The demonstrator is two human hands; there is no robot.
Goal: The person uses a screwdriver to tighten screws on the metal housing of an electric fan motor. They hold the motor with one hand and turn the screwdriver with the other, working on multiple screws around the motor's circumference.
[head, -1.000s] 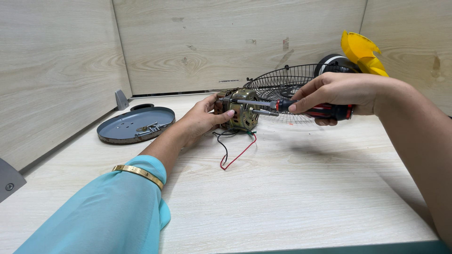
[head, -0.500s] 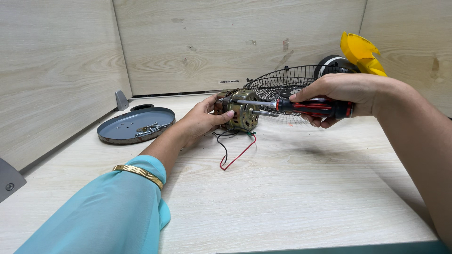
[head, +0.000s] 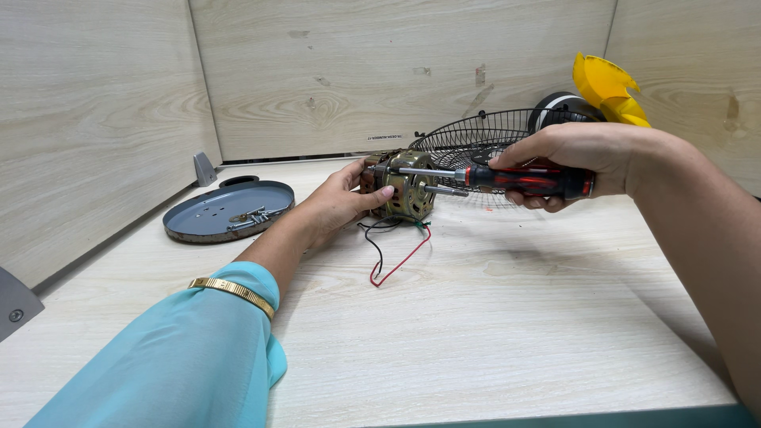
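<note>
My left hand (head: 337,204) grips a small fan motor (head: 406,187) of brass-coloured metal, holding it on the wooden table (head: 491,333). Red and black wires (head: 394,254) trail from the motor onto the table. My right hand (head: 575,158) holds a red and black screwdriver (head: 523,179) level, its metal shaft pointing left with the tip at the top of the motor. The motor's own shaft sticks out to the right, just under the screwdriver.
A round grey fan base plate (head: 226,209) with small metal parts lies at the left. Behind the motor stand a black wire fan guard (head: 483,139), a black round part and a yellow fan blade (head: 606,87). Wooden walls close off the back and sides.
My right hand has shifted slightly with the screwdriver, keeping its tip at the motor. My left hand stays on the motor.
</note>
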